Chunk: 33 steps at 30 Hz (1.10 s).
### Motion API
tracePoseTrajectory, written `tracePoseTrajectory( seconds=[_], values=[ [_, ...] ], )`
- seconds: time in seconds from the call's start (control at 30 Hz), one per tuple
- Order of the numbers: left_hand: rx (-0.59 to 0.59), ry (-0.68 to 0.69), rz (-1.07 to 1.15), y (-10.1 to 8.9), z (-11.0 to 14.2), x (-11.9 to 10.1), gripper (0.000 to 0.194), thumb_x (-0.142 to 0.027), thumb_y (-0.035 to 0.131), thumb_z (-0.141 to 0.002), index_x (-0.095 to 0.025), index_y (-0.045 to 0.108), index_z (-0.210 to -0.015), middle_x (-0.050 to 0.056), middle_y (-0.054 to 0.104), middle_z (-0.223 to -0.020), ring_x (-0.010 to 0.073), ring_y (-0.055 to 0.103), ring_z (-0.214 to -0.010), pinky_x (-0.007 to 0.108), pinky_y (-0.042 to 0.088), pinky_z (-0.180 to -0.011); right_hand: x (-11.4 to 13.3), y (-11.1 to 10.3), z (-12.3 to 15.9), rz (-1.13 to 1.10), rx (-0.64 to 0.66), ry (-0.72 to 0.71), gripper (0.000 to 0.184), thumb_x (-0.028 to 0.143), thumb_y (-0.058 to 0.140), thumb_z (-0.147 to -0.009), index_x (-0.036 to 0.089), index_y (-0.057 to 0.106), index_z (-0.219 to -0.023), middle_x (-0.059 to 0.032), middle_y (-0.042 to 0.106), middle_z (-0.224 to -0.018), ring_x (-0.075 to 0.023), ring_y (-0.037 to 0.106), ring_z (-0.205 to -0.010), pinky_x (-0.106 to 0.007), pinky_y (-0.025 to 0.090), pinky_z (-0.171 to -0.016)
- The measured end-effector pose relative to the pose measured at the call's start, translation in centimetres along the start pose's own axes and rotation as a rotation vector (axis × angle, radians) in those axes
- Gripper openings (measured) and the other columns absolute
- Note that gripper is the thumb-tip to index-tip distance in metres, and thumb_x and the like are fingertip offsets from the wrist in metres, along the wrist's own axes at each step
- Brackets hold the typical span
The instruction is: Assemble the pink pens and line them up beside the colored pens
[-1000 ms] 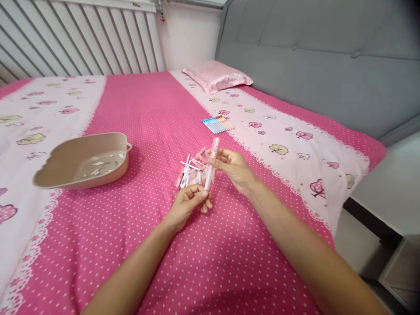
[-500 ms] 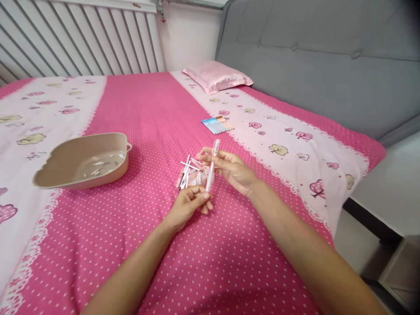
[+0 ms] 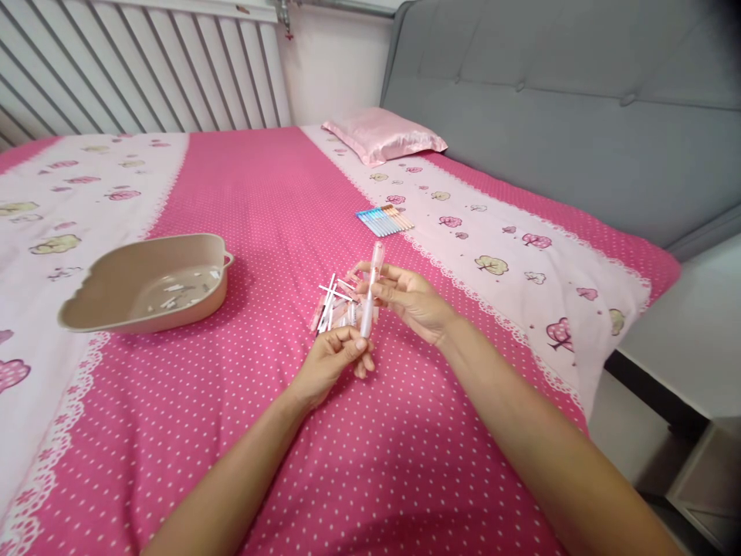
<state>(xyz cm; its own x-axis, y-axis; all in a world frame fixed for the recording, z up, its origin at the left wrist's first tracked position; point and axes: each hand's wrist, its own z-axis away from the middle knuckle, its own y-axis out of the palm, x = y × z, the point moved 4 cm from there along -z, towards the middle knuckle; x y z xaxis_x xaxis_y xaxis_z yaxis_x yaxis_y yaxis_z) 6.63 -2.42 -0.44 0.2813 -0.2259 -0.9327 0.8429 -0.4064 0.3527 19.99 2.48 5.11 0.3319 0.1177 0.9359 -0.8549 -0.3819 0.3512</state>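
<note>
A pale pink pen (image 3: 367,313) stands between the person's two hands, tilted slightly so that its far, clear end leans to the right. The left hand (image 3: 333,355) pinches the near end, thumb against curled fingers, the other fingers loosely bent below it. The right hand (image 3: 414,303) grips the pen farther up, its thumb on the near side and its fingers partly extended behind, so this hand is only partly closed.

Just beyond the left hand, and partly hidden by the hands and the pen, a loose pile of pen parts (image 3: 350,310) lies on the pink polka-dot bedspread (image 3: 248,201). Thin white sticks (image 3: 336,293) cross one another at its left side, among clear and pinkish pieces too small to tell apart.

Farther away, slightly to the right of the pile, a neat row of pens (image 3: 384,221) lies side by side, blue-ended on the left and brown-orange on the right. Well to the left sits a beige basin (image 3: 116,274) with a small loop on its right rim; small white pieces (image 3: 169,303) are scattered on its bottom. At the far side, a pink satin pillow (image 3: 382,135) rests near the grey padded headboard (image 3: 549,100). A white radiator (image 3: 144,69) fills the far left.
</note>
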Motion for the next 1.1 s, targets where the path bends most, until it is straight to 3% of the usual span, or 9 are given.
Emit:
tracePoseTrajectory(
  seconds=[0.13,0.43,0.7,0.87,1.1],
  values=[
    [-0.021,-0.011,-0.028,-0.1,0.0,0.1,0.033,-0.038,0.075,-0.069,-0.012,0.055,-0.066,0.001,0.066,-0.055,0.0058,0.054,-0.044,0.017,0.042,-0.047,-0.2,-0.1,0.0,0.041,-0.054,-0.005,0.035,0.021,0.077,-0.067,0.023,0.067,-0.100,0.0018,0.067,-0.081,-0.0124,0.062,-0.080,-0.029,0.047,-0.081],
    [-0.068,-0.020,-0.108,0.0,0.0,0.0,0.034,-0.033,0.079,-0.063,-0.013,0.051,-0.063,-0.001,0.064,-0.054,0.0062,0.054,-0.045,0.018,0.042,-0.048,-0.5,0.1,-0.1,0.129,-0.060,-0.019,0.035,0.023,0.081,-0.062,0.022,0.068,-0.095,-0.0012,0.065,-0.101,-0.0126,0.060,-0.082,-0.028,0.050,-0.077],
    [-0.026,-0.033,-0.073,0.0,0.1,0.0,0.029,-0.036,0.075,-0.069,-0.012,0.058,-0.069,0.000,0.065,-0.055,0.0060,0.054,-0.045,0.017,0.042,-0.048,-0.1,0.9,0.4,0.024,0.076,0.017,0.027,0.027,0.064,-0.082,0.023,0.065,-0.108,-0.0037,0.067,-0.108,-0.0151,0.059,-0.100,-0.032,0.045,-0.091],
    [-0.008,-0.019,-0.018,-0.1,0.1,-0.1,0.030,-0.040,0.071,-0.073,-0.011,0.062,-0.071,0.002,0.065,-0.057,0.0067,0.054,-0.047,0.018,0.043,-0.050,-0.1,0.7,0.4,-0.022,0.162,-0.024,0.030,0.023,0.061,-0.083,0.025,0.063,-0.113,-0.0025,0.069,-0.106,-0.0157,0.059,-0.105,-0.034,0.043,-0.095],
    [-0.031,-0.024,-0.001,-0.1,0.0,-0.1,0.033,-0.042,0.073,-0.070,-0.011,0.062,-0.072,0.001,0.065,-0.055,0.0072,0.054,-0.044,0.019,0.042,-0.047,-0.1,0.2,0.1,-0.014,0.018,-0.014,0.032,0.023,0.074,-0.070,0.024,0.067,-0.101,-0.0002,0.070,-0.091,-0.0142,0.063,-0.089,-0.033,0.045,-0.091]
  ],
)
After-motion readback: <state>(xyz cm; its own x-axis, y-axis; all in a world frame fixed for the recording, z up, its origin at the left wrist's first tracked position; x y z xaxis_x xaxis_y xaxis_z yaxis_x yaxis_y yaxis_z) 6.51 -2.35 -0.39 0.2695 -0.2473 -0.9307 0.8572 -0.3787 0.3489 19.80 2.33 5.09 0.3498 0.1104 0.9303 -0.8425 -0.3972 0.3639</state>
